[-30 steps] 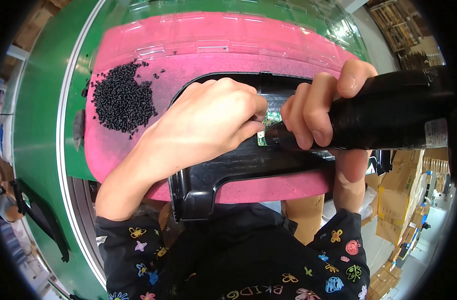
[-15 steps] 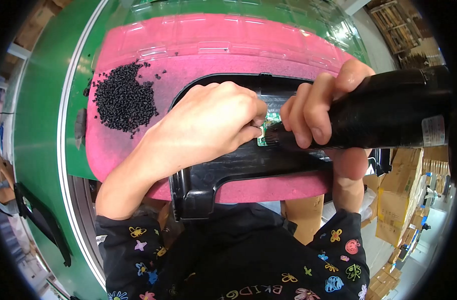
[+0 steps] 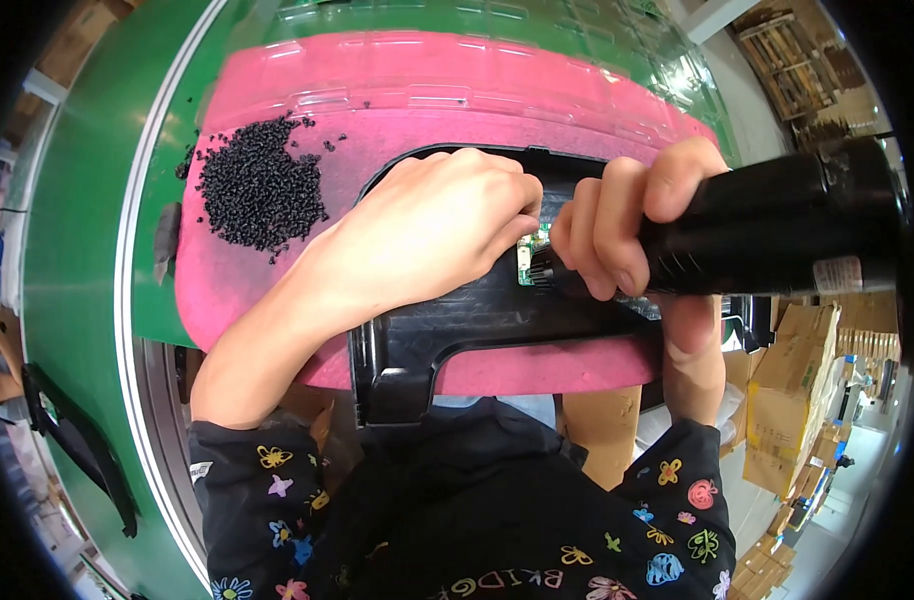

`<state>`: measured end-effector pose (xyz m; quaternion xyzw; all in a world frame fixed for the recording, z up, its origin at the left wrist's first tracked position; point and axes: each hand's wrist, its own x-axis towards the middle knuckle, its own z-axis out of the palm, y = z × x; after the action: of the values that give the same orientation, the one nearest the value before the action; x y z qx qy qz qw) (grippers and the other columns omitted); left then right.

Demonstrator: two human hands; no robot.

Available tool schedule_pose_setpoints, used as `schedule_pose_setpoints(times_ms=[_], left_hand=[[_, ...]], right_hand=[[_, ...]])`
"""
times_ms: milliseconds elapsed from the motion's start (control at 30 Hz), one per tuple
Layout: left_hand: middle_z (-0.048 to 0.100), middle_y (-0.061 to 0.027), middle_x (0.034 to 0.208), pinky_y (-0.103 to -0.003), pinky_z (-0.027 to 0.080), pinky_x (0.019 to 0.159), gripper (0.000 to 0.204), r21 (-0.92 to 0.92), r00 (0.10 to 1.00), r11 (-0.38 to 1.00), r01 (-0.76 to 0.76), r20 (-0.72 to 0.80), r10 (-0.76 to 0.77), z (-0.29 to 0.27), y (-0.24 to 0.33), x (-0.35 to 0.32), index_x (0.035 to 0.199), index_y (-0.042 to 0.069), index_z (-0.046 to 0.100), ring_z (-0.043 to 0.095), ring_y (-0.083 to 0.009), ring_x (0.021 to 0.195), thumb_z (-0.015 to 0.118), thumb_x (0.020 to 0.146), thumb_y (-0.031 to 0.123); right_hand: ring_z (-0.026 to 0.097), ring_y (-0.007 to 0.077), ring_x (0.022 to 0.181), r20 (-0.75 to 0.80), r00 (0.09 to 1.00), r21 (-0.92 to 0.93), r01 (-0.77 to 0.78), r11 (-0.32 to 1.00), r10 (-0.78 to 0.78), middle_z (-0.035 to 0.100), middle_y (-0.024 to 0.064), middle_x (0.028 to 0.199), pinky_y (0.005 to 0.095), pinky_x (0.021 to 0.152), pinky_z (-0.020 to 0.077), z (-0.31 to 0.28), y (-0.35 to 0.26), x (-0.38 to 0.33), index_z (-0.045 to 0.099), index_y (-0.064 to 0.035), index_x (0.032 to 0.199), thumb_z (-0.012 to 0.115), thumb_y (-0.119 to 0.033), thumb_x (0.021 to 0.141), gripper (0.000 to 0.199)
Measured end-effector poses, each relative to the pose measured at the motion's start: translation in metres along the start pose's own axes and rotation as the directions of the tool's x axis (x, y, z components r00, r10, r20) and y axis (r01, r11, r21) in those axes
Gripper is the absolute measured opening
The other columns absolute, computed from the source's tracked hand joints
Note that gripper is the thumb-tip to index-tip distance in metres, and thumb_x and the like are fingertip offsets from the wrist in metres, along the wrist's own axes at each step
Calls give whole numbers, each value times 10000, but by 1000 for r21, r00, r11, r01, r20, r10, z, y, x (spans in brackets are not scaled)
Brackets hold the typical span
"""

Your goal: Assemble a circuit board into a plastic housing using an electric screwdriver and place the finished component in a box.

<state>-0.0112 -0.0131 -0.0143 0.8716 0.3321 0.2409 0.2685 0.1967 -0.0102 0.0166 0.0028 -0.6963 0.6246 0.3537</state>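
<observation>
My right hand (image 3: 617,225) is wrapped round a thick black electric screwdriver (image 3: 777,230), which lies nearly level with its tip pointing left. That tip is over a small green circuit board (image 3: 525,268) set in a black plastic housing (image 3: 477,318). Just left of the board, my left hand (image 3: 442,220) is closed, thumb and fingers curled together at the board's upper edge. Whatever may be between those fingertips is hidden. Both hands partly cover the housing and the board.
A heap of small black screws (image 3: 257,190) lies on the pink mat (image 3: 372,130) at the left. Beyond the housing sits a clear plastic tray (image 3: 427,75). Cardboard boxes (image 3: 792,390) stand at the right; another dark curved part (image 3: 82,445) rests at far left.
My left hand has drawn slightly up from the board, baring more of its left side. The screwdriver stays over the board in my right hand. The whole view has shifted a little.
</observation>
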Motion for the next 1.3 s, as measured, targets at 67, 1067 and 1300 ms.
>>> schedule_pose_setpoints(times_ms=[67, 1067, 1300], left_hand=[[677, -161, 891, -456, 540, 744, 158, 8, 1000, 1000, -18, 0, 18, -1, -1, 0, 901, -7, 652, 663, -364, 893, 645, 888, 150], [680, -102, 796, -330, 535, 633, 106, -321, 990, 939, -123, 21, 137, -7, 15, 15, 899, -18, 681, 673, -257, 714, 721, 843, 63], [661, -103, 807, -327, 532, 637, 95, -351, 985, 929, -118, 76, 154, -5, 18, 15, 922, -16, 668, 658, -249, 714, 707, 850, 32]], right_hand=[[546, 150, 679, -82, 997, -60, -18, 998, 13, 545, 22, 799, 335, 688, 425, 2, -4, 2, 452, -144, 1237, 802, -377, 841, 578], [534, 75, 806, -424, 821, 28, 435, 900, -383, 532, -86, 895, 349, 896, 347, 7, -28, -24, 423, -146, 1356, 770, -476, 841, 703], [561, 79, 825, -451, 806, 9, 434, 901, -384, 549, -76, 907, 382, 952, 344, 12, -36, -26, 416, -116, 1331, 754, -468, 859, 678]])
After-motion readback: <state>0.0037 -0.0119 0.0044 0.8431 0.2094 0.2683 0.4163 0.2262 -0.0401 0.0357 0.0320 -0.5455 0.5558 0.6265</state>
